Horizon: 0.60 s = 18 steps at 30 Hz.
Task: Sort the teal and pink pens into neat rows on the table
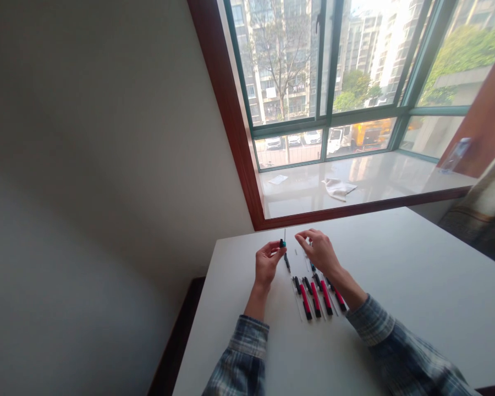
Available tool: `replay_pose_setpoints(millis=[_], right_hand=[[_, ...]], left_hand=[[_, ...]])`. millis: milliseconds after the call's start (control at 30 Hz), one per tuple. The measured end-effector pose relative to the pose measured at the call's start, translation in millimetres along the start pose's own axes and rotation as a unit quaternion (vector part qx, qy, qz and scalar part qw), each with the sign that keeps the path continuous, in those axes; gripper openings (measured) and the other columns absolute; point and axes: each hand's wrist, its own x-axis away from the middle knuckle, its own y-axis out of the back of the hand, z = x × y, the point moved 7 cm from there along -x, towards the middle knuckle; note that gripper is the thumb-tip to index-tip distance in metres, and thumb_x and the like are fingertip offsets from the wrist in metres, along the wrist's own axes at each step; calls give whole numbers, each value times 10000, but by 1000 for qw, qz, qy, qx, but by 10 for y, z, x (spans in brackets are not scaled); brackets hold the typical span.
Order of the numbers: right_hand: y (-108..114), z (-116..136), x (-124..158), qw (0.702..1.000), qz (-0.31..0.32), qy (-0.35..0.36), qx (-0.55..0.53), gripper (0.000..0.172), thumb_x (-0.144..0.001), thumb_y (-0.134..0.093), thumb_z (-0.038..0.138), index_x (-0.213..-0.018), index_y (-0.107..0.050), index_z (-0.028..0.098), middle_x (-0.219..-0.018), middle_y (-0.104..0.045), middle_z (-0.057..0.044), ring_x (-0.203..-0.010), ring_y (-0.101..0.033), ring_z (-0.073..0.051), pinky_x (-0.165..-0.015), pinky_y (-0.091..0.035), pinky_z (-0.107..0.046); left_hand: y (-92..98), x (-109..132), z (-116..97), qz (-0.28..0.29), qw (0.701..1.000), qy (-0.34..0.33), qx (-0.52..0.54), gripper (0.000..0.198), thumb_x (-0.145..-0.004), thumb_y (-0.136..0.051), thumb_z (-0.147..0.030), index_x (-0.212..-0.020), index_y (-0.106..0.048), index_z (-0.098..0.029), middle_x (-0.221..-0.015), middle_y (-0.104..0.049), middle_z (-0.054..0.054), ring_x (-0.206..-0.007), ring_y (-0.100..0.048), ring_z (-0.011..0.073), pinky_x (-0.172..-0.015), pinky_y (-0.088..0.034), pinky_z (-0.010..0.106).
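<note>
My left hand (266, 265) is raised over the table, thumb and fingers closed on a small black-and-teal pen part (282, 243). A dark pen piece (287, 263) lies just beyond its fingertips, with a thin rod (285, 235) farther back. To the right, my right hand (319, 252) is held with thumb and fingertips pinched together; whether anything small sits between them I cannot make out. Under it another dark pen piece (312, 266) is partly hidden. Nearer to me, several red-and-black pen barrels (315, 301) lie in a slanted row, with black pen parts (307, 285) and thin refills (296, 300) among them.
The white table (416, 286) meets the wall on the left and a window sill (301, 192) behind. A white cloth (339, 188), a paper (278, 180) and a clear bottle (456, 155) are on the sill. A curtain (474, 220) hangs at the right.
</note>
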Motion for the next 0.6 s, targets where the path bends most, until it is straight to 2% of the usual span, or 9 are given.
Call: replay_pose_setpoints(millis=[100, 233, 333, 467, 600], right_hand=[[-89, -42, 22, 983, 31, -19, 181, 280, -979, -577, 384, -917, -795, 219, -914, -762, -104, -937, -612, -264, -892, -436, -378], [-277, -89, -23, 954, 82, -40, 287, 235, -941, -654, 384, -915, -800, 202, -888, -766, -128, -965, -623, -276, -885, -433, -380], [-395, -98, -87, 942, 105, -50, 315, 216, -918, -677, 343, -906, -792, 162, -909, -763, -165, -980, -635, -286, -888, -430, -386], [-488, -45, -126, 944, 115, -42, 308, 142, -888, -651, 178, -863, -782, 132, -905, -761, -194, -983, -653, -297, -856, -442, -373], [-460, -6, -101, 953, 114, -17, 280, 149, -895, -628, 185, -851, -767, 154, -929, -770, -158, -994, -665, -283, -834, -457, -339]], left_hand=[[105, -16, -11, -23, 999, -5, 31, 375, -715, -858, -430, -982, -774, -180, -997, -778, 99, -938, -699, 241, -856, -551, 386], [171, -13, -29, -41, 999, -5, 28, 367, -723, -854, -429, -979, -771, -180, -976, -777, 93, -934, -701, 241, -844, -551, 385], [182, -20, -45, -48, 999, -9, 20, 367, -706, -866, -408, -971, -773, -172, -967, -777, 93, -904, -698, 232, -835, -555, 378], [201, -38, -64, -54, 998, -22, -3, 351, -714, -855, -410, -957, -780, -169, -943, -780, 91, -868, -697, 230, -792, -569, 365], [230, -43, -48, -59, 997, -26, -39, 345, -721, -842, -426, -947, -790, -170, -886, -772, 81, -790, -678, 217, -679, -556, 326]])
